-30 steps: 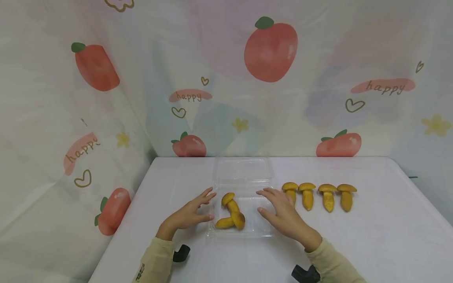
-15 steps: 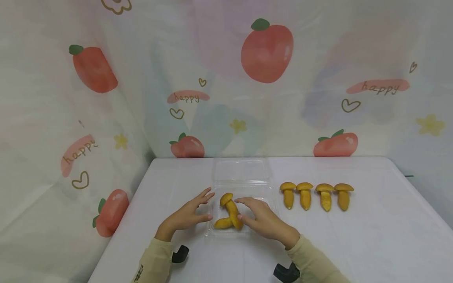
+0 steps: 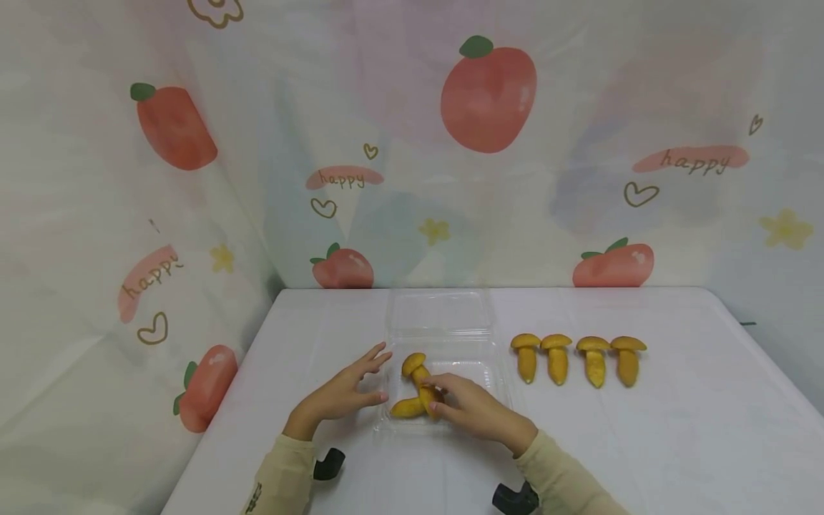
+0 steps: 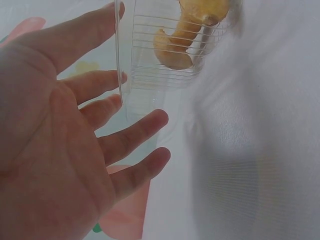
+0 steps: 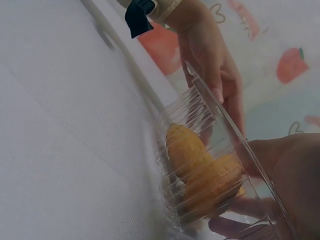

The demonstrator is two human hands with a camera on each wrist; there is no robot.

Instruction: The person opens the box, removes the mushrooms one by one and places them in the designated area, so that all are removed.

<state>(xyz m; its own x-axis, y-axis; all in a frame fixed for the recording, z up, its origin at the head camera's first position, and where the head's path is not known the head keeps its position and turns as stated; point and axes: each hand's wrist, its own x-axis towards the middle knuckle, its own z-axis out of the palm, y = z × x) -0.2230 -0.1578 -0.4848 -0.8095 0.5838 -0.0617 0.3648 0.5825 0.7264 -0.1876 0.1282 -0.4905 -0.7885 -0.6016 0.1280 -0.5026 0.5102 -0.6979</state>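
white table (image 3: 669, 429), fruit-print backdrop (image 3: 399, 107); mushrooms (image 3: 418, 375) in box (image 3: 473, 372)

A clear container (image 3: 483, 368) stands open on the counter (image 3: 682, 450), nearer the left edge than the right, its lid (image 3: 440, 312) folded back toward the far edge. Two yellow mushrooms (image 3: 418, 374) lie touching in its left half; the right hand (image 3: 479, 411) pinches one where they meet. The left hand (image 3: 342, 395), fingers spread, is just beside the container. Four more mushrooms (image 3: 594, 363) line up toward the far right corner.
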